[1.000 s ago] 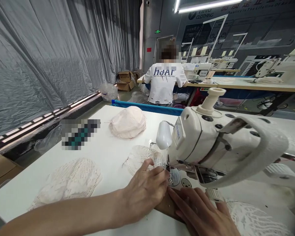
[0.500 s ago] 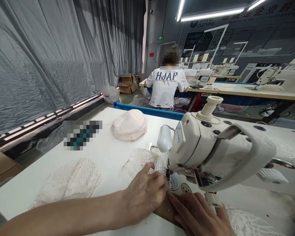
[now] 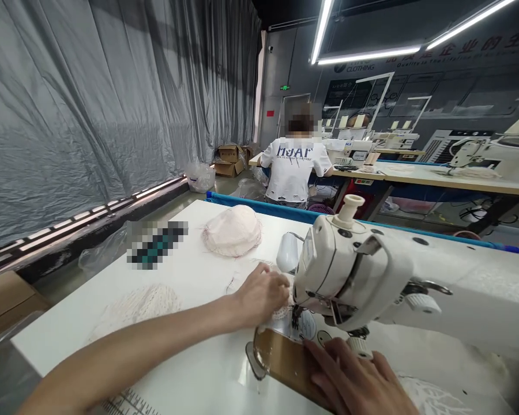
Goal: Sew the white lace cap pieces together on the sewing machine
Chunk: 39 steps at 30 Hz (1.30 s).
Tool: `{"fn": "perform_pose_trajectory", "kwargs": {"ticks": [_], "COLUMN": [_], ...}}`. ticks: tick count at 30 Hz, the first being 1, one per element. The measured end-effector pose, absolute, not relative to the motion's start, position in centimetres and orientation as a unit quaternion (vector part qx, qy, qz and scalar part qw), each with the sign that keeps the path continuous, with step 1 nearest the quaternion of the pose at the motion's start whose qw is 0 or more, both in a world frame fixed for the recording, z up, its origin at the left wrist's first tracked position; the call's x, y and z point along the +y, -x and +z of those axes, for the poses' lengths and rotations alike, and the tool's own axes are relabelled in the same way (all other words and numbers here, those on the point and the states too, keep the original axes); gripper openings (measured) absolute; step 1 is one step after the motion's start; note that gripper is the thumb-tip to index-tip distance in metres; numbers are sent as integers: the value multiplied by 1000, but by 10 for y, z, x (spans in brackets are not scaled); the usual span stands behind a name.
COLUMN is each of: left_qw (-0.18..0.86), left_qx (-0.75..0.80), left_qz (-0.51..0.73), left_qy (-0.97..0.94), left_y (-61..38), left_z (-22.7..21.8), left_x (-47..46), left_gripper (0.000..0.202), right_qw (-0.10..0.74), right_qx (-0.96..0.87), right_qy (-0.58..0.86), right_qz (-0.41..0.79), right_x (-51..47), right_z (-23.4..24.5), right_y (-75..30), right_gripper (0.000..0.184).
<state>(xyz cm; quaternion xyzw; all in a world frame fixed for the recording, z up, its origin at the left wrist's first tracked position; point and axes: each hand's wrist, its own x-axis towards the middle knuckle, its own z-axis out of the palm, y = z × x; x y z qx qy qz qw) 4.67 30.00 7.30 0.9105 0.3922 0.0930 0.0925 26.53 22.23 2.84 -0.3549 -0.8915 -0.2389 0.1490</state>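
The left hand (image 3: 263,297) is curled at the lace (image 3: 281,313), which lies just left of the presser foot (image 3: 294,317) of the sewing machine (image 3: 341,259). Its grip is narrow, the fingers bent inward, but the fingertips are hidden, so it cannot be told whether they pinch the lace. Part of the lace shows below the fingers, and more spreads out behind them, with a loose dark thread at its left edge.

The right hand (image 3: 350,372) rests on the brown plate (image 3: 279,353) in front of the machine, its foremost fingers stretched toward the presser foot. The underside of this hand is out of sight; whether its grip has anything in it cannot be told.

On the white table (image 3: 192,282), a pale round pad (image 3: 234,231) with frayed edges sits beyond the lace, well apart from both hands. A second lace (image 3: 149,302) lies to the left, partly behind the left forearm. A third lace (image 3: 432,395) lies beside the right hand, on its right. Near the far left edge is a dark item (image 3: 158,245) (blurred out, with a patch of green). Farther off, a person in a white shirt (image 3: 294,176) sits facing away at another row of machines.
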Motion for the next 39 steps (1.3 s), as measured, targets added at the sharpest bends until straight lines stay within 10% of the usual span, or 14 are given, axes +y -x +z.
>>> {"fn": "perform_pose_trajectory", "kwargs": {"ticks": [9, 16, 23, 39], "left_qw": [200, 525, 750, 820], "left_qx": [503, 468, 372, 403], "left_qz": [20, 71, 120, 104], "left_qy": [-841, -707, -534, -393], "left_y": [-47, -9, 12, -5], "left_z": [103, 132, 126, 58], "left_x": [292, 192, 121, 32], "left_gripper": [6, 26, 41, 39], "right_qw": [183, 252, 150, 109], "right_qx": [-863, -779, -628, -555], "right_qy": [429, 409, 311, 339], "right_qz": [-193, 402, 698, 752], "right_x": [223, 171, 121, 30], "right_z": [37, 79, 93, 56], "right_y": [-280, -221, -215, -234], "right_gripper": [21, 37, 28, 19]}}
